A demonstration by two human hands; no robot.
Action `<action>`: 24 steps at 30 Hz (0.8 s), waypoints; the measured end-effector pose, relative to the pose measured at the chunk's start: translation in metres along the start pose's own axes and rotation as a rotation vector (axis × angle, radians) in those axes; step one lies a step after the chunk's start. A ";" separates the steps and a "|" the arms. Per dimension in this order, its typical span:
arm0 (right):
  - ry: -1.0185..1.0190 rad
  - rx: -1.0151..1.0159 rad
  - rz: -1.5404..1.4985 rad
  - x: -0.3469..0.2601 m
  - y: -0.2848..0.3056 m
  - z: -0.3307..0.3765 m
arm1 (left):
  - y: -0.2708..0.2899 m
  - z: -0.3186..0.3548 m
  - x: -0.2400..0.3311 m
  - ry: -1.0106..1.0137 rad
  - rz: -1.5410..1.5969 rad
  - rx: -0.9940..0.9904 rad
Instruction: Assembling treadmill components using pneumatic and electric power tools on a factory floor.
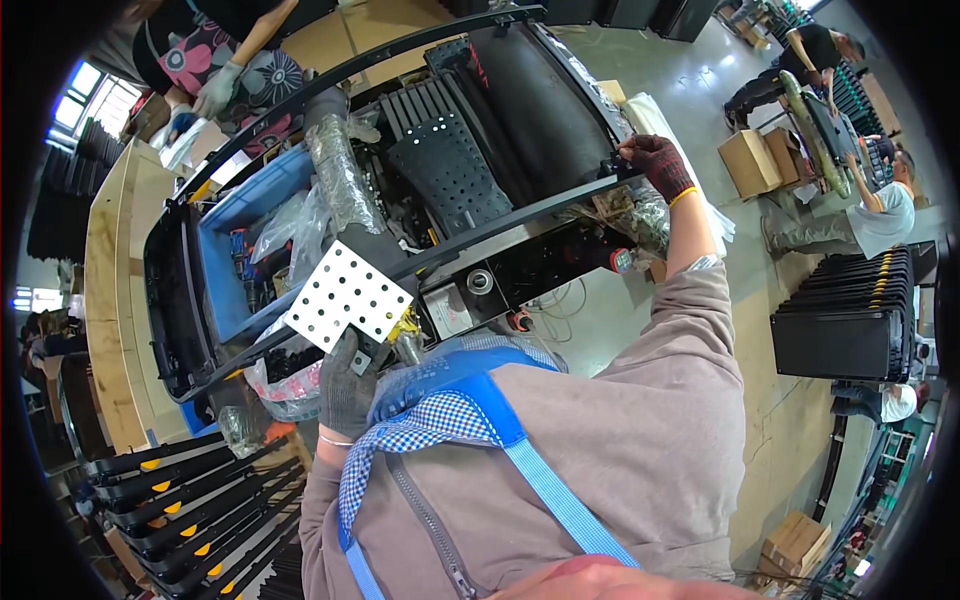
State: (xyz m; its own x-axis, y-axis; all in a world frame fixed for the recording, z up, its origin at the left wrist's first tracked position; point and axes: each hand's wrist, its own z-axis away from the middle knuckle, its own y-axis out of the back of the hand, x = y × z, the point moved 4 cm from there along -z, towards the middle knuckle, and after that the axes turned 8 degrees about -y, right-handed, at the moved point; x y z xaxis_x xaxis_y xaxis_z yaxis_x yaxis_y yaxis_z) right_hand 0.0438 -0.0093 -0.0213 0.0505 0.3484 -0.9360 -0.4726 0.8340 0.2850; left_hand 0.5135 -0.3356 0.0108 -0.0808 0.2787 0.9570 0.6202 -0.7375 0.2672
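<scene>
Over the long black frame (400, 270), my left hand (347, 385) grips a white perforated plate (348, 296) — right hand (655, 160) pinches the frame's far end; I judge mid-fitting, alignment next.

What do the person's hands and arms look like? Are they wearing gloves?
Yes. The left hand wears a dark grey knit glove with a thin pale band at the wrist. The right hand wears a dark maroon knit glove with a yellow-orange cuff edge. Both arms are in loose greyish-brown sleeves, and a blue strap with blue-and-white checked fabric crosses the chest.
</scene>
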 end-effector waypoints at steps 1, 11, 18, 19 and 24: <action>-0.010 -0.011 0.090 -0.001 0.001 -0.002 | 0.000 0.000 0.002 0.001 -0.001 0.002; -0.147 -0.008 0.334 -0.010 -0.007 0.002 | 0.005 -0.002 0.018 -0.255 -0.404 -0.194; -0.117 0.100 0.461 -0.015 -0.016 0.006 | 0.003 -0.003 0.026 -0.274 -0.434 -0.190; -0.068 0.127 0.515 -0.015 -0.019 0.005 | 0.004 -0.002 0.026 -0.299 -0.460 -0.220; 0.159 0.461 1.059 -0.050 -0.019 0.038 | 0.010 -0.003 0.025 -0.321 -0.473 -0.245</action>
State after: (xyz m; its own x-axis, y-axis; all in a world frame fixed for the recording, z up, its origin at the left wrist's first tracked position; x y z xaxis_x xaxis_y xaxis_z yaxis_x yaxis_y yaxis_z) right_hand 0.0842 -0.0262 0.0280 -0.3044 0.9331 -0.1914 0.1539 0.2465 0.9568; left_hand 0.5149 -0.3376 0.0380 -0.0405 0.7528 0.6571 0.3749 -0.5981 0.7083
